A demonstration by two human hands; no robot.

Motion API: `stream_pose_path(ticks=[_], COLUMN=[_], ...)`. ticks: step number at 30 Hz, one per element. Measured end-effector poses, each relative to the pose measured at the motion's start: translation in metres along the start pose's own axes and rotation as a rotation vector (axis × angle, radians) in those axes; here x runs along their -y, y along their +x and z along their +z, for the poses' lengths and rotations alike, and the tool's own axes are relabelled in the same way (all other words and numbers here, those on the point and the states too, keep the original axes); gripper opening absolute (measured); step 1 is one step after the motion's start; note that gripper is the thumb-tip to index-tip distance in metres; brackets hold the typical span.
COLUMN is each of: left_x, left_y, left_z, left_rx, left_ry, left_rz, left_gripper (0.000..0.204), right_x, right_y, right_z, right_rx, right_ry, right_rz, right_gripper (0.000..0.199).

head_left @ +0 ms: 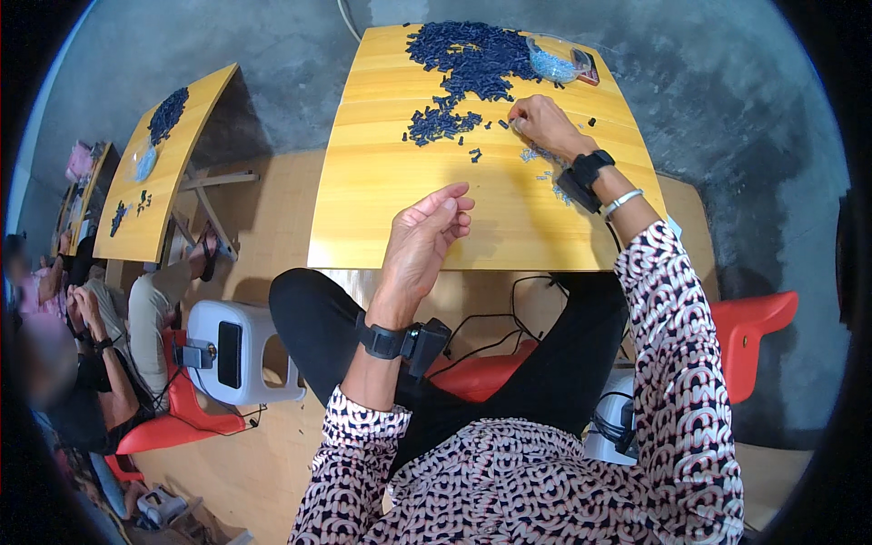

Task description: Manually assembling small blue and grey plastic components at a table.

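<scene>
While our right hand (545, 127) pinched narrowly beside pale clear bits (529, 155), a careless drag could have scattered them; our left hand (423, 234) curled, either's contents unclear to us.

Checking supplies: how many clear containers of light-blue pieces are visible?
2: one container by the near table's far-right corner, another container on the left table. More may be hidden.

Small hand-work workshop suggested. Yellow wooden bench (363, 200) strewn with loose small dark pieces (436, 41); bluish bits (549, 67) kept in clear bowl (561, 47). Second bench (177, 154) similarly laid out, co-worker (91, 400) seated nearby. Red plastic seats (754, 341) used; space backed by bare, mottled grey wall (272, 54).
</scene>
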State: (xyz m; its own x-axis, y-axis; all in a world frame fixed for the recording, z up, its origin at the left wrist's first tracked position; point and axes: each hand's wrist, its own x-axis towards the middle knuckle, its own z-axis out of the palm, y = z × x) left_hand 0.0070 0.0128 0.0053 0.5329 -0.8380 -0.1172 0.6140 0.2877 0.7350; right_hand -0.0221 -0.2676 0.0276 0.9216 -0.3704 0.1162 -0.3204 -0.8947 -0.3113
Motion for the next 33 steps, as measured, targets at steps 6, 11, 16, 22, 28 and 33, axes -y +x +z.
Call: stream_pose_path(ticks=[6,11,16,22,28,33], left_x=[-0.001,0.001,0.003,0.004,0.012,0.019], left_y=[0.003,0.004,0.005,0.006,0.008,0.009], left_z=[-0.001,0.002,0.006,0.004,0.005,0.008], left_rx=[0.003,-0.013,-0.014,-0.036,-0.033,-0.032], left_ry=[0.009,0.031,0.048,0.078,0.139,0.131], left_rz=[0.027,0.04,0.111,0.138,0.102,0.033], left_gripper=[0.03,0.031,0.031,0.028,0.025,0.023], right_x=[0.037,0.07,0.088,0.094,0.097,0.099], right_y=[-0.041,-0.073,-0.089,-0.098,-0.107,-0.124], right_z=[-0.023,-0.022,-0.015,-0.001,0.011,0.017], right_rx=[-0.077,-0.004,0.022,-0.035,-0.08,-0.144], right_ry=[0.502,0.837,0.938,0.973,0.998,1.045], right_rz=[0.008,0.045,0.034,-0.031,-0.015,0.043], right_gripper=[0.018,0.022,0.022,0.023,0.026,0.026])
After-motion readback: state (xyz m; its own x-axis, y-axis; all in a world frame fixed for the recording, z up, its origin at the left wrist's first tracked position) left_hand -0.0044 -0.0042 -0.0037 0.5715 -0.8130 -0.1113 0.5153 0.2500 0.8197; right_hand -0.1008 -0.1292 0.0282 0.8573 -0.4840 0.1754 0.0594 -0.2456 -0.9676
